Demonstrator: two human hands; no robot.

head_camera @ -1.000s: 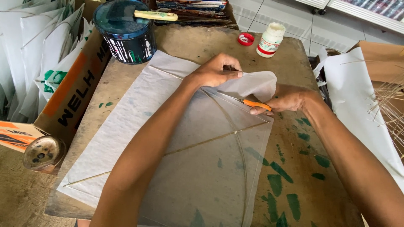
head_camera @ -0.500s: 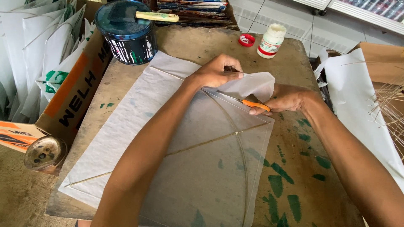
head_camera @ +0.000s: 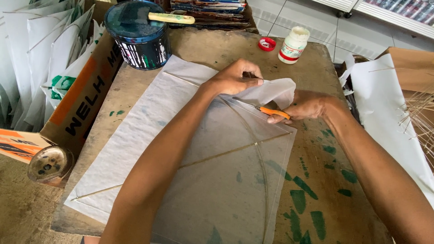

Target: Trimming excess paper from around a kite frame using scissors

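One translucent paper kite (head_camera: 212, 180) lies flat on the desk (head_camera: 316, 190). Left hand (head_camera: 235, 77) pinches its folded top corner. Right hand (head_camera: 305, 106) closes around one orange-handled blade (head_camera: 266, 110). Behind: one dark round tin (head_camera: 138, 38), one white bottle (head_camera: 293, 44), one red cap (head_camera: 267, 43).

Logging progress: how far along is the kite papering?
Done: thin paper sheet lies over the crossed sticks. In hand: left hand lifts the paper corner while right hand works an orange-handled cutter at it. Left: the other edges lie flat, apparently unfolded; glue bottle stands open.
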